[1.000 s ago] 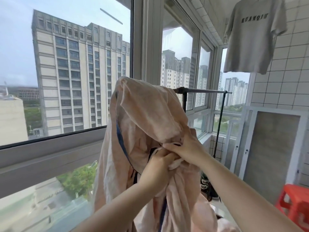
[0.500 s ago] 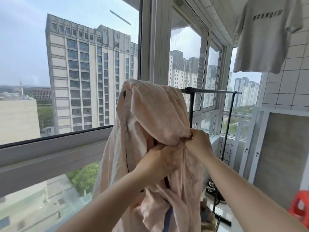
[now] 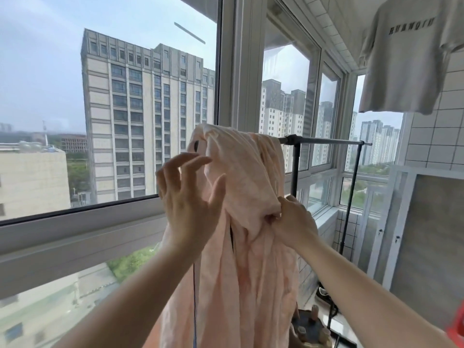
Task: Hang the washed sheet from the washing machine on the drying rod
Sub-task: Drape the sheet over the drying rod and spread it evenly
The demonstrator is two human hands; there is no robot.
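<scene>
We see the sheet [image 3: 241, 172] bunched up and draped over the near end of the drying rod [image 3: 329, 141]. Its peach folds hang straight down toward six o'clock and run out past the bottom of the view. A thin dark-blue line runs down its left side. From the top of the sheet, the bare part of the rod runs off toward three o'clock, carried on dark uprights.

Our left hand [image 3: 187, 204] is released, with its fingers spread and slightly bent, holding nothing. It is raised at about nine o'clock of the bunched cloth, and we cannot tell whether the thumb touches the fabric. Our right hand [image 3: 293, 219] sits at about four o'clock of the bunch, its fingers curled and pinching a gathered fold of the sheet.

At one o'clock in the view, a pale T-shirt [image 3: 401, 61] with dark lettering hangs high against the tiled wall [image 3: 437, 141]. The window [image 3: 125, 96] fills the side from nine to twelve o'clock, with tower blocks outside.
</scene>
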